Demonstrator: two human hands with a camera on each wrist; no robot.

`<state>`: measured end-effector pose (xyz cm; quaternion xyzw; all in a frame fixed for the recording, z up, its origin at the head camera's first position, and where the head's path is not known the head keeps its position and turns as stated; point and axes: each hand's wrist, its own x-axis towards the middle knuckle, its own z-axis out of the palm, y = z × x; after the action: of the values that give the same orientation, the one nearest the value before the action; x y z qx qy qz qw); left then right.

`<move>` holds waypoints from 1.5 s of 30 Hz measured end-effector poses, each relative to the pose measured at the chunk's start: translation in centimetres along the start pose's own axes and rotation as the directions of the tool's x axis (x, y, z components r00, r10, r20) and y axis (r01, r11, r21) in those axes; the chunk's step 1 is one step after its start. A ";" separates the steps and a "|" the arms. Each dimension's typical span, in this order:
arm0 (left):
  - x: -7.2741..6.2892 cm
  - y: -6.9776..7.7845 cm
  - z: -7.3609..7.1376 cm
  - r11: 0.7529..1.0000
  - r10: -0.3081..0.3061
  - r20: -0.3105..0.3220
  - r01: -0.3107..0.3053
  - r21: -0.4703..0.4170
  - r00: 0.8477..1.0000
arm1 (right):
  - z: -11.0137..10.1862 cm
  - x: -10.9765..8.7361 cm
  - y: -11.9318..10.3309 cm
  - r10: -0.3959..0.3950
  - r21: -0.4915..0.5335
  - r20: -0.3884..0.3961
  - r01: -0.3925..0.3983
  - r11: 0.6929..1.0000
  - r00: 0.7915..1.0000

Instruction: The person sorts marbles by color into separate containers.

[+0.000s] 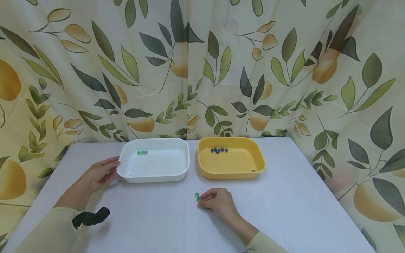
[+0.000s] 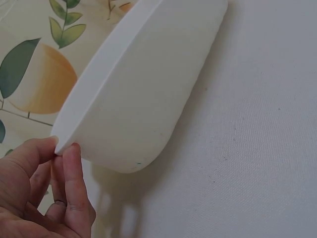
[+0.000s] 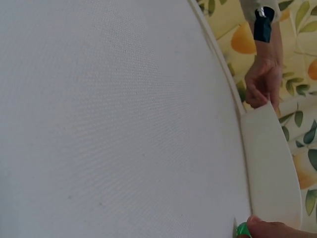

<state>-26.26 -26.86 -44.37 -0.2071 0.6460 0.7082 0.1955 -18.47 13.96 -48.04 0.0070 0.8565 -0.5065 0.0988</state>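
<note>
My left hand (image 1: 102,173) pinches the rim of a white plastic tray (image 1: 155,178) at its left end, thumb on top and fingers below, as the left wrist view shows. Inside that tray are three green marbles (image 1: 142,153) in a row. On the white cloth in front of the trays, my right hand (image 1: 219,203) has its thumb and fingertips around green glass marbles (image 1: 197,195), a small cluster partly hidden by the fingers. One green marble (image 3: 242,229) shows at the fingertip in the right wrist view.
A yellow tray (image 1: 232,175) stands to the right of the white one, with several dark blue marbles (image 1: 217,151) near its back and a single dark marble (image 1: 254,171) in its front right corner. Behind the table (image 1: 303,211) hangs a leaf-and-fruit patterned curtain (image 1: 221,88).
</note>
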 end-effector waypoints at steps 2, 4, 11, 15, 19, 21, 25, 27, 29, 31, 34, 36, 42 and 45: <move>0.0 0.0 0.0 1.000 -0.004 -0.006 0.004 0.003 1.000 | 0.0 0.0 0.0 0.005 -0.005 0.007 -0.005 1.000 1.000; -0.1 0.0 0.0 1.000 -0.005 -0.003 0.005 0.002 1.000 | 0.0 0.1 0.0 0.012 -0.009 0.015 -0.012 1.000 1.000; -0.1 -0.1 0.0 1.000 -0.005 0.002 0.005 0.004 1.000 | -0.4 0.1 -0.2 0.030 0.023 0.061 -0.032 0.999 0.998; -0.1 -0.1 0.0 1.000 -0.006 0.002 0.006 0.008 1.000 | -0.7 0.1 -0.2 0.042 0.057 0.093 -0.048 0.997 0.995; 0.0 -0.2 0.0 1.000 -0.001 0.003 0.001 0.012 1.000 | -1.0 0.2 -0.1 0.068 0.119 0.129 -0.084 0.989 0.989; 0.0 -0.2 0.0 1.000 0.001 0.004 -0.001 0.015 1.000 | -1.1 0.2 -0.1 0.082 0.157 0.149 -0.105 0.982 0.985; -0.1 -0.2 0.0 1.000 0.001 0.002 -0.001 0.023 1.000 | -1.4 0.3 0.0 0.103 0.216 0.188 -0.144 0.966 0.977; -0.1 -0.2 0.1 1.000 -0.005 -0.002 0.005 0.028 1.000 | -1.5 0.5 0.1 0.110 0.234 0.212 -0.160 0.959 0.971; -0.1 -0.1 0.1 0.999 -0.009 -0.005 0.009 0.033 1.000 | -1.6 0.5 0.0 0.126 0.245 0.237 -0.185 0.952 0.963; -0.1 -0.1 0.1 0.999 -0.012 -0.006 0.012 0.038 1.000 | -1.8 0.6 -0.1 0.136 0.255 0.261 -0.204 0.945 0.956; -0.2 0.0 0.2 0.999 -0.012 -0.002 0.012 0.038 1.000 | -2.0 0.6 -0.5 0.152 0.265 0.290 -0.232 0.936 0.945; -0.2 0.1 0.2 0.999 -0.012 -0.002 0.013 0.043 1.000 | -2.1 0.7 -0.8 0.150 0.277 0.304 -0.237 0.931 0.941; -0.3 0.3 0.3 0.999 -0.015 -0.002 0.016 0.040 1.000 | -2.3 1.2 -1.8 0.151 0.321 0.336 -0.264 0.910 0.930; -0.4 0.3 0.3 0.999 -0.015 -0.001 0.015 0.032 1.000 | -2.3 1.5 -2.3 0.136 0.352 0.348 -0.264 0.898 0.927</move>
<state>-26.15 -26.62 -43.89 -0.2090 0.6560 0.6960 0.2037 -20.53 14.73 -45.20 0.0349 0.7051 -0.6492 0.2830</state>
